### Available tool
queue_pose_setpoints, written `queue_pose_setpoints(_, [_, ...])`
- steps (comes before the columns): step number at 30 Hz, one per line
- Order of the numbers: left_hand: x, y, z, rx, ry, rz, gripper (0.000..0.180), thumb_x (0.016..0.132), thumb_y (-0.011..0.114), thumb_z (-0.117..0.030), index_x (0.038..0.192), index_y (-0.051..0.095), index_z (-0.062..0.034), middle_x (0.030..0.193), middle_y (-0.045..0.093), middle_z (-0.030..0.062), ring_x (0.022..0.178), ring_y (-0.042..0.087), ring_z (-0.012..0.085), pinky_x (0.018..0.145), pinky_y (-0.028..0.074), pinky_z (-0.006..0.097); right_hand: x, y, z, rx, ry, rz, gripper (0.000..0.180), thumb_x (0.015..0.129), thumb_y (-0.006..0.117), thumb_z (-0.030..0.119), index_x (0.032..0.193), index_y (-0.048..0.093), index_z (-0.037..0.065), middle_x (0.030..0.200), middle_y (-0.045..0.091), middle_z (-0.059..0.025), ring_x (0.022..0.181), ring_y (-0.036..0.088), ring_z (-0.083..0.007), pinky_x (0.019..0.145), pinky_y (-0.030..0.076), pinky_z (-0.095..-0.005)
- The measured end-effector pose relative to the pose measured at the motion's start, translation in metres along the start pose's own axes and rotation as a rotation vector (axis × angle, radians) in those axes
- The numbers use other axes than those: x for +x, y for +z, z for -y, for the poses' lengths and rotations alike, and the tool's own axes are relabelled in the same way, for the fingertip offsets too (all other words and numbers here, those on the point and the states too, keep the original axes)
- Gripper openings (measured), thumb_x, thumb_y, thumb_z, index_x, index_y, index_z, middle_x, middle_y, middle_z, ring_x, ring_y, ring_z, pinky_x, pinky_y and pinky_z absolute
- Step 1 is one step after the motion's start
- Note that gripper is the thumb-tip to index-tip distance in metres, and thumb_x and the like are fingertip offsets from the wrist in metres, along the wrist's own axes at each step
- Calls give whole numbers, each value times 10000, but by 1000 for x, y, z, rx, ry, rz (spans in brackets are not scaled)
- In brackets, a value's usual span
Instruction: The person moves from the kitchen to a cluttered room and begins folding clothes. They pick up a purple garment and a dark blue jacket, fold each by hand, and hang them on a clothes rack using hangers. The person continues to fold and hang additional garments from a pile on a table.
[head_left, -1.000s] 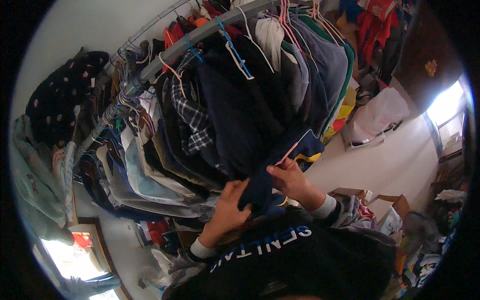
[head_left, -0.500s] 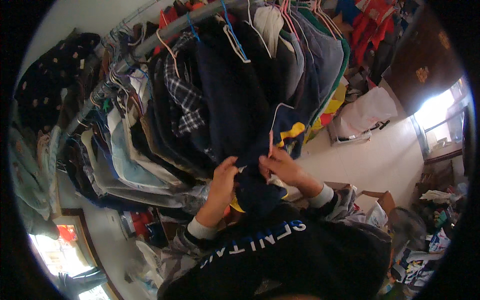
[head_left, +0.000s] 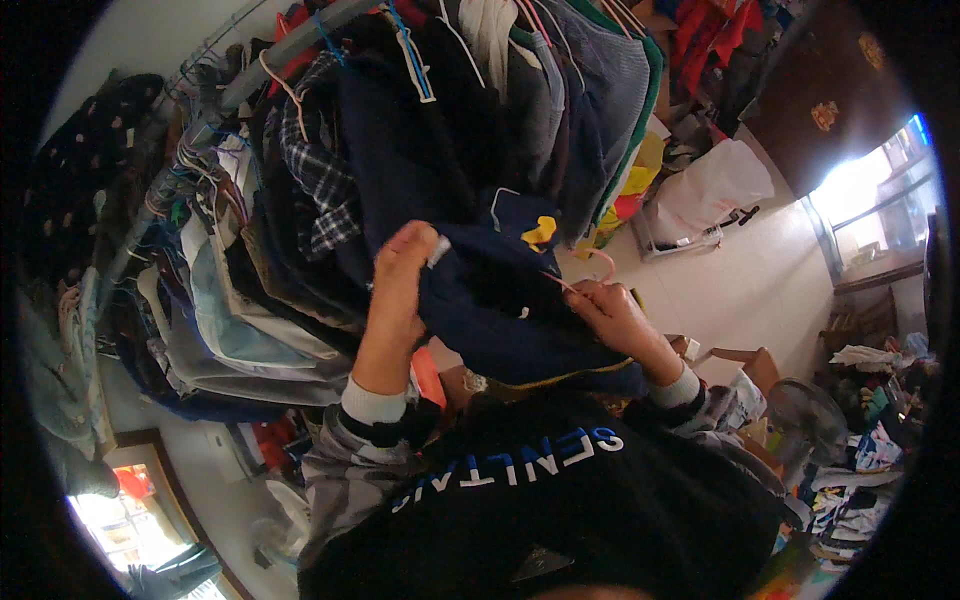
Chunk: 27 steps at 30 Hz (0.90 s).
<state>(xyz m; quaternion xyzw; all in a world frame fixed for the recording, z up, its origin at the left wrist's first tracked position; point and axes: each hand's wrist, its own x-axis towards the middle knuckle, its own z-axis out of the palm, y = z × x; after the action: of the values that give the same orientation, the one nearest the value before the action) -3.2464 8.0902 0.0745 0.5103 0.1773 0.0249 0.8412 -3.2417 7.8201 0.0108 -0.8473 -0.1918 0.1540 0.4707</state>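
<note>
A navy garment (head_left: 500, 330) with a yellow trim along its lower edge is stretched out in front of my chest. My left hand (head_left: 402, 270) is closed on its left edge, beside a small white label (head_left: 438, 250). On the other side my right hand (head_left: 613, 318) grips a pink clothes hanger (head_left: 604, 262), its hook pointing up and one arm running into the dark opening of the garment. Just behind lies another navy piece with a yellow patch (head_left: 540, 234), and a white hook stands above it. My fingertips are partly hidden by the cloth.
Ahead, a metal rail (head_left: 290, 55) carries many clothes on hangers, among them a plaid shirt (head_left: 325, 185) and a grey knit (head_left: 590, 60). A white plastic bag (head_left: 710, 190) sits on the pale floor to the right. Piled clothes (head_left: 860, 480) and a cardboard box (head_left: 750, 370) lie at right.
My hands have moved apart, the left one upward and the right one to the right. The navy garment has gone from bunched to spread, and the pink hanger has tilted over with it.
</note>
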Motion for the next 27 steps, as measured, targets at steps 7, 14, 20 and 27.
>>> queue_pose_setpoints(7, [17, -47, -2, -69, 194, -86, 161, 886, 611, -211, 929, 625, -57, 820, 628, -3, 721, 591, 104, 669, 484, 231, -51, -58, -24, 33, -178, 45, 199, 900, 576, 172, 926, 647, -12, 733, 641, -148, 619, 597, -229, 625, 473, -322])
queue_pose_setpoints(14, [-12, -118, 25, 957, -83, 322, 433, 768, 720, -293, 1055, 627, 17, 791, 625, 33, 676, 582, 132, 612, 469, 259, -93, -111, -4, 362, 344, -283, 221, 922, 541, 133, 979, 634, -60, 876, 666, -49, 804, 578, -116, 733, 471, -263])
queue_pose_setpoints(20, [-29, -144, 104, 1594, -191, 965, 307, 809, 654, -259, 1015, 663, -32, 870, 661, 176, 780, 641, 277, 705, 499, 380, -60, -90, 1, 344, 164, -231, 229, 938, 515, 144, 997, 621, -51, 861, 640, -27, 778, 555, -106, 716, 455, -250])
queue_pose_setpoints(27, [-36, -107, 141, 1362, -159, 741, 307, 828, 621, -292, 978, 661, -27, 916, 650, 207, 847, 629, 337, 741, 492, 421, 15, -83, 39, 461, 203, -223, 216, 955, 497, 185, 1057, 603, 26, 641, 436, 70, 536, 384, -34, 483, 309, -191])
